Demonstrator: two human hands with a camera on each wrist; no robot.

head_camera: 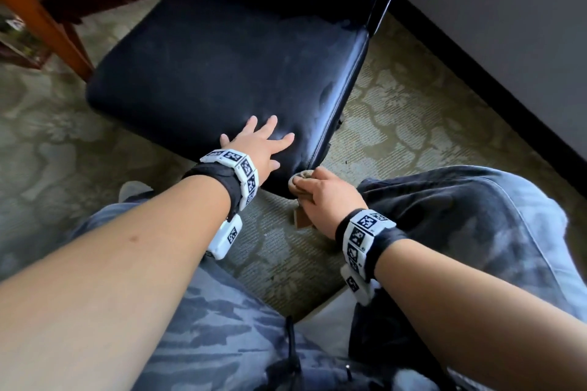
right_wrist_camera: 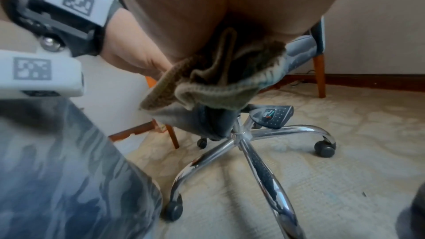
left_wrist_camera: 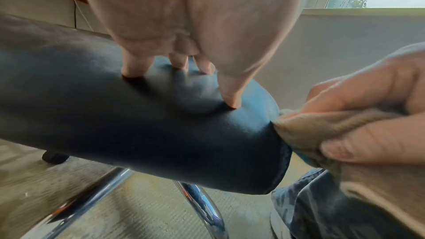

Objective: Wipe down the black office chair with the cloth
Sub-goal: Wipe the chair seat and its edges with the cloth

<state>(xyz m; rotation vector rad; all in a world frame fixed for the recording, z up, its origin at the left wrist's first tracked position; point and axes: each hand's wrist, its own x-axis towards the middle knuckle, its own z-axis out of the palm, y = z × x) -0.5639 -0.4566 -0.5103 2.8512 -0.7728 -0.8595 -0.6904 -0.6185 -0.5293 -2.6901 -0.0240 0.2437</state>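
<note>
The black office chair (head_camera: 222, 67) fills the upper middle of the head view, its padded seat facing me. My left hand (head_camera: 259, 143) lies flat on the near corner of the seat with fingers spread; in the left wrist view its fingertips (left_wrist_camera: 232, 101) dent the cushion (left_wrist_camera: 138, 124). My right hand (head_camera: 324, 197) grips a bunched beige cloth (head_camera: 301, 182) and holds it against the seat's front corner edge. The cloth (left_wrist_camera: 322, 126) shows between thumb and fingers, and it hangs in folds (right_wrist_camera: 207, 83) below the palm in the right wrist view.
The chair's chrome star base (right_wrist_camera: 253, 152) with black castors (right_wrist_camera: 324, 148) stands on patterned carpet (head_camera: 397, 111). A wooden chair leg (head_camera: 47, 25) is at the left, a white wall with dark skirting (head_camera: 476, 67) at the right. My knees in blue camouflage trousers (head_camera: 460, 216) flank the hands.
</note>
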